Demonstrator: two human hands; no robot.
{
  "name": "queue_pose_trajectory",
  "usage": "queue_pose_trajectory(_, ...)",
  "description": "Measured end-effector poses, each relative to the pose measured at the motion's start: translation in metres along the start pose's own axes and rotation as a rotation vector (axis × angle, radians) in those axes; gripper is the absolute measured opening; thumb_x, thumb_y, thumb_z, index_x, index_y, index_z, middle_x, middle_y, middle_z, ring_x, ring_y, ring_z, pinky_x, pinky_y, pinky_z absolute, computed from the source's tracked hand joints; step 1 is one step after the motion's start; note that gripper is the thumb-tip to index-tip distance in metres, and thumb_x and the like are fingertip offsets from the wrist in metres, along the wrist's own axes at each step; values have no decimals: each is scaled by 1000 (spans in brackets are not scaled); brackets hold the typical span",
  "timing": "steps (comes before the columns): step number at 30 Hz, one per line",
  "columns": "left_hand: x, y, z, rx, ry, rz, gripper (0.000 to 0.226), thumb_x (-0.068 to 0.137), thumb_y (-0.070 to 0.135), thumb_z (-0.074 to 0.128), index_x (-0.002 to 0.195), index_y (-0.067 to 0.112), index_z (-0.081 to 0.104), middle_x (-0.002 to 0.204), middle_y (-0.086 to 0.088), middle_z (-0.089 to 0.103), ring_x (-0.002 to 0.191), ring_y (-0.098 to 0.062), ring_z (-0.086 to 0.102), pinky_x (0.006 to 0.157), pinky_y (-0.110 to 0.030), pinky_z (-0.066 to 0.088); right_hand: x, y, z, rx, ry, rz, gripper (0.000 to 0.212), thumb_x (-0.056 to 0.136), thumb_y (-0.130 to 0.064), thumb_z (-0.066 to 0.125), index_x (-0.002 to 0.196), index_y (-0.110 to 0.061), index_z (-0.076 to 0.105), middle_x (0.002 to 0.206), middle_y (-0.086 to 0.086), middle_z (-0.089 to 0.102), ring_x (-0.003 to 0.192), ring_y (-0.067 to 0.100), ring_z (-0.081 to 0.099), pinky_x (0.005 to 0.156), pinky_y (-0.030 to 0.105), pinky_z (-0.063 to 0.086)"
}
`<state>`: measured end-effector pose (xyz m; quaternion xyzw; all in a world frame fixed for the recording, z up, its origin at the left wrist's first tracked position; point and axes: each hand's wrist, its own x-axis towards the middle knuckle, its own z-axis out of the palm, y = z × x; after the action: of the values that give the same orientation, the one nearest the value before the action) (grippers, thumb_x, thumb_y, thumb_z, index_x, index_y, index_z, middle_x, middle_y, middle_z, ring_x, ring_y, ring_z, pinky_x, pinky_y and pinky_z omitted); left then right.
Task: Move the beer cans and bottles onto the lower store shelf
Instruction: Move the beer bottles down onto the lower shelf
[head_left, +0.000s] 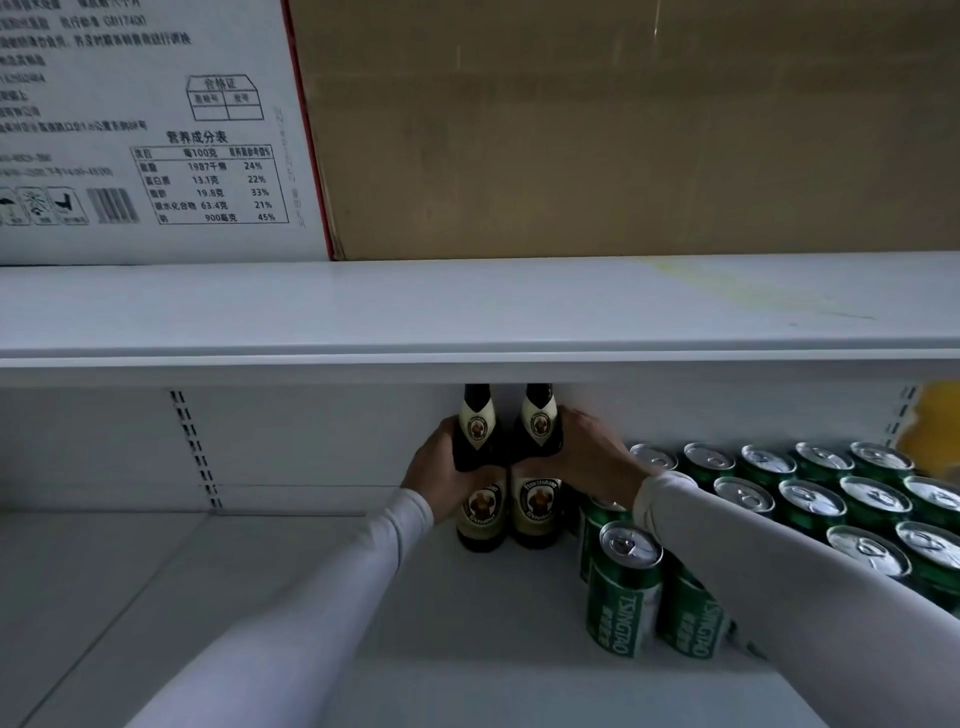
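Fingers of left hand curled round left bottle, right hand gripping right bottle

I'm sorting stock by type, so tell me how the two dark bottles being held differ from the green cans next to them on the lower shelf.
The bottles are tall, dark glass with cream labels; the green cans are short, with silver pull-tab tops. The bottles are gripped, one by the left hand and one by the right hand; the cans stand untouched. There are two bottles but many cans in rows. Both stand upright on the lower shelf.
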<state>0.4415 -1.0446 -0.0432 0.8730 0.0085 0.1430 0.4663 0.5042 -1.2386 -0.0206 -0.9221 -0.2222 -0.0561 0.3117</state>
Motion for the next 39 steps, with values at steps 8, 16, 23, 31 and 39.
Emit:
queue_pose_trajectory(8,8,0,5,20,23,-21,70,65,38,81,123,24,43,117,2,60,108,-19,58,96,-39,49,0,4,3,-13,61,-17,61,57,-63,80,101,-25,60,94,-7,66,85,16,62,65,27,43)
queue_pose_trajectory(16,20,-22,10,90,61,3,55,59,50,79,107,29,60,106,1,66,98,-14,65,85,-38,57,-2,3,3,-13,51,32,67,54,-66,78,102,-23,61,95,-6,68,86,17,65,71,30,52)
queue_pose_trajectory(23,4,-3,6,43,50,15,62,63,35,83,114,16,54,114,-3,63,103,-19,62,89,-36,53,-13,-5,0,-13,49,47,68,57,-60,80,109,-23,58,96,-6,66,87,18,63,68,28,43)
queue_pose_trajectory(31,-26,-8,-7,48,-29,-121,100,74,29,80,149,7,16,148,-14,32,131,-25,41,107,-36,38,-43,-17,-20,-46,36,123,89,67,-56,82,135,-12,46,131,9,59,117,28,58,90,34,47)
queue_pose_trajectory(39,-73,19,-39,136,-22,-170,94,78,35,76,148,7,20,149,-12,33,135,-21,37,109,-26,31,-87,-48,-54,-122,-35,92,67,73,-52,79,123,-14,57,122,7,62,108,27,60,79,29,45)
